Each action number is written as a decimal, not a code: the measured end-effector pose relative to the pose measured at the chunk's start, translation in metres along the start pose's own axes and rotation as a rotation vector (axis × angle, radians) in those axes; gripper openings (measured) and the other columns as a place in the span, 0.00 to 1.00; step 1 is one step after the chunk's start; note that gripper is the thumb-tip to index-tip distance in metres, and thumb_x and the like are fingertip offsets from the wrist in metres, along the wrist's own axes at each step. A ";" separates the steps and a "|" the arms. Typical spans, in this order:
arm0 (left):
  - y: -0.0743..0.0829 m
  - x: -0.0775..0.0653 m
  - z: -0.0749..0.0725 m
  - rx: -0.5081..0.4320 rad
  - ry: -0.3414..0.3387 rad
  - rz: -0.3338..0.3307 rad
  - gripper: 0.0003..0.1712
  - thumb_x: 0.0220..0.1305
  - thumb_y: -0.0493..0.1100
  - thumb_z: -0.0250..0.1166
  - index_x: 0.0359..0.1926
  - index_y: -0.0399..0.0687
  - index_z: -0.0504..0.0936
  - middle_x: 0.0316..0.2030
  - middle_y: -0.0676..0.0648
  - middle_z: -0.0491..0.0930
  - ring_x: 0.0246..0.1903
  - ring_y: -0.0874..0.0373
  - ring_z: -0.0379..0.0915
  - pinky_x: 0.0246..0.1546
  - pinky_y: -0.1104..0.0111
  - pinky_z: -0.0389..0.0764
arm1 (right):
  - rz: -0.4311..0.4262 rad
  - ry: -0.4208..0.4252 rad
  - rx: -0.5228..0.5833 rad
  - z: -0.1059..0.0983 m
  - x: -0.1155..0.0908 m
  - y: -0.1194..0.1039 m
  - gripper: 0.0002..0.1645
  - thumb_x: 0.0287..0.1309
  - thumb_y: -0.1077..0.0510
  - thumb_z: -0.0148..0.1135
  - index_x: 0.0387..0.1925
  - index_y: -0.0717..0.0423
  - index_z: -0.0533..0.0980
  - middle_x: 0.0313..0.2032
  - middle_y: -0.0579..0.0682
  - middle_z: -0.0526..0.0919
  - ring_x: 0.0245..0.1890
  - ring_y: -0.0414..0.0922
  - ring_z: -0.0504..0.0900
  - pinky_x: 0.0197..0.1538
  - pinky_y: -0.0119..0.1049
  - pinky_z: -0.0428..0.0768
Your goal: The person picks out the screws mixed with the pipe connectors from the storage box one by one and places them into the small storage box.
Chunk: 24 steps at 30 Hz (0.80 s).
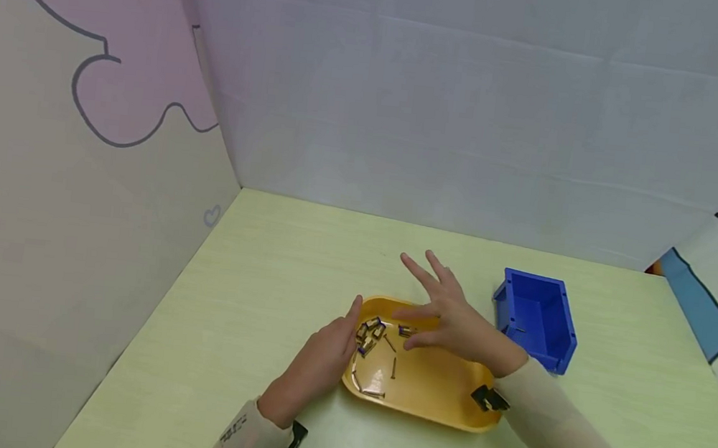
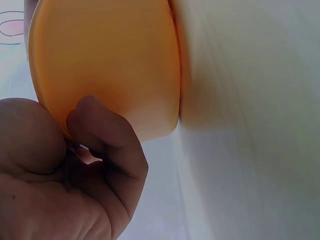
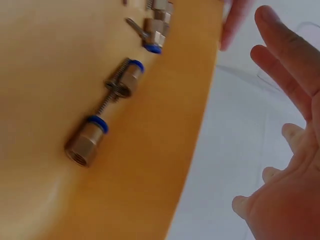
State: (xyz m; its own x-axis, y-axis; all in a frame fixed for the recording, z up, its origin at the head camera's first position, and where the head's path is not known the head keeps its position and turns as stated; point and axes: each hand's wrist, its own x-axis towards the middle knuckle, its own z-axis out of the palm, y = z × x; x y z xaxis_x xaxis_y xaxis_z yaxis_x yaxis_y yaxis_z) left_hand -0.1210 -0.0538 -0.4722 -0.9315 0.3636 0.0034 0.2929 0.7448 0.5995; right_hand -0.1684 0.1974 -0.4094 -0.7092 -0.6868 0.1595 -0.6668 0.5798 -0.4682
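A yellow tray [image 1: 433, 393] rests on the table. My left hand [image 1: 320, 354] holds its left rim; in the left wrist view the thumb and a bent finger [image 2: 107, 120] pinch the tray's edge. Over the tray's far side hovers my right hand [image 1: 453, 323], its fingers spread and nothing seen in its grasp. Brass fittings with blue collars [image 1: 369, 340] cluster inside at the left, and one fitting [image 3: 86, 143] shows large in the right wrist view. Several screws [image 1: 393, 368] lie around them on the tray floor.
A blue plastic bin [image 1: 565, 338] stands right of the tray, close behind the right forearm, with a small thin item [image 1: 520, 330] in it. Pale walls enclose the light green table [image 1: 263, 272] at the back and both sides.
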 end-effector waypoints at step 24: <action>0.000 0.002 0.000 -0.029 -0.032 -0.037 0.35 0.80 0.43 0.44 0.80 0.50 0.42 0.62 0.39 0.75 0.52 0.52 0.76 0.54 0.55 0.77 | 0.030 -0.114 -0.285 0.040 0.009 0.012 0.26 0.41 0.34 0.76 0.43 0.39 0.89 0.79 0.49 0.41 0.76 0.63 0.29 0.66 0.73 0.36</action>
State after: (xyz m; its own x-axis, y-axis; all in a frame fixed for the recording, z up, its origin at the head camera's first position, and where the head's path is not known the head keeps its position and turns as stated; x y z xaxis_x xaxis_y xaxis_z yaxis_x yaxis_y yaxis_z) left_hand -0.1232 -0.0529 -0.4726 -0.9342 0.3539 -0.0447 0.2512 0.7417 0.6219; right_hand -0.1735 0.1804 -0.4485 -0.7101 -0.7028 0.0433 -0.6947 0.6893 -0.2056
